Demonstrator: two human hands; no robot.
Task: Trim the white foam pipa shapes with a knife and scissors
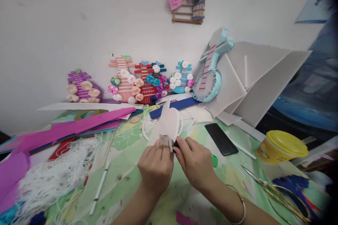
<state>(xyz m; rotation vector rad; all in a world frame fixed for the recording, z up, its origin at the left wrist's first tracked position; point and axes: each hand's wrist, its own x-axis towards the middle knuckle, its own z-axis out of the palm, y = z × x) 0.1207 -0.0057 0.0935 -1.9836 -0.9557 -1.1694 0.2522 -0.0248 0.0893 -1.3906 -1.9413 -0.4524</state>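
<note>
In the head view, a white board piece [171,121] with a rounded end and a straight strip stands up from the table's middle. My left hand [155,165] is closed on its lower edge, knuckles up. My right hand [195,161] is closed in a grip right beside it, around a small dark handle. A flat shiny grey blade [166,140] lies across the board's edge between the two hands, so the tool looks like a craft knife. A narrow white sliver hangs by the blade. My fingers hide most of the handle.
Gold-handled scissors [264,182], a yellow tub [282,147] and a black phone [221,139] lie on the right. White cord [58,168] and magenta paper [89,123] are on the left. Decorated paper instruments [145,81] lean along the wall, with grey-white boards [258,74] at right.
</note>
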